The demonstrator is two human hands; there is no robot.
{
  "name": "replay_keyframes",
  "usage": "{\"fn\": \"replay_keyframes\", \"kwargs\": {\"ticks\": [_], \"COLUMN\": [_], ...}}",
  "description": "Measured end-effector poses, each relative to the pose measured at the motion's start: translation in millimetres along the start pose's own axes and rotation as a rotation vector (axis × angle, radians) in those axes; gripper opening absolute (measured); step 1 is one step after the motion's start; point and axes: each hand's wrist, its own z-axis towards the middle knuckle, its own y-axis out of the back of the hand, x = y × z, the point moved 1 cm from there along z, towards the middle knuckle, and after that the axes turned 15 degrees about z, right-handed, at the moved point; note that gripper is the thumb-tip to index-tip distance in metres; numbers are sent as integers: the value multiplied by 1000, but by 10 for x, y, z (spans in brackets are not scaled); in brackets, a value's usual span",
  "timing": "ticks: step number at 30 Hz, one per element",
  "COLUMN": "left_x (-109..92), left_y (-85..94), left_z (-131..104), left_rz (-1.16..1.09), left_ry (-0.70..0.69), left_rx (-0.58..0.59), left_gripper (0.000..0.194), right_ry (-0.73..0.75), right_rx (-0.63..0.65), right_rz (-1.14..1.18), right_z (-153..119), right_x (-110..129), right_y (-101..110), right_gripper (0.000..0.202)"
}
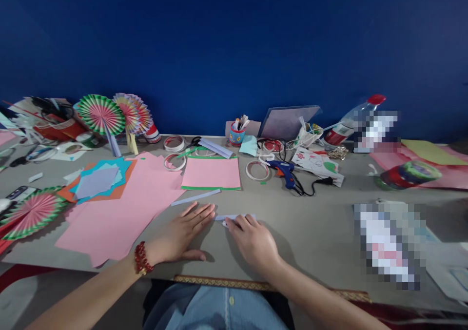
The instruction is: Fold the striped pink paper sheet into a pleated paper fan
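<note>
While right hand (254,240) holds one strip (220,218), second strip (196,198) (loose) beyond left hand (181,231).

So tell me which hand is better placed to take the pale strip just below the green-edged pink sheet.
Left, I'd judge. The left hand lies palm down, fingers extended, their tips close to that pale strip. The right hand is farther away, its fingers curled over a second strip.

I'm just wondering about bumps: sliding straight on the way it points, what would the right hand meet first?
Past the paper strip it touches, the right hand would probably meet the left hand first, near the fingertips; exact heights are unclear.
</note>
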Motion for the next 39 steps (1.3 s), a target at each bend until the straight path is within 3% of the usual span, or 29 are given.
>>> {"fn": "replay_keyframes", "kwargs": {"ticks": [17,39], "left_x": [-3,-4], "left_y": [21,-9], "left_z": [-2,3], "left_rz": [2,1], "left_ry": [0,3], "left_rx": [-3,11], "left_gripper": [100,100], "right_ry": [-11,2], "right_rx": [-37,26], "right_rz": [7,7], "right_z": [-21,44], "right_x": [-62,22], "right_y": [16,-26], "right_gripper": [32,34]}}
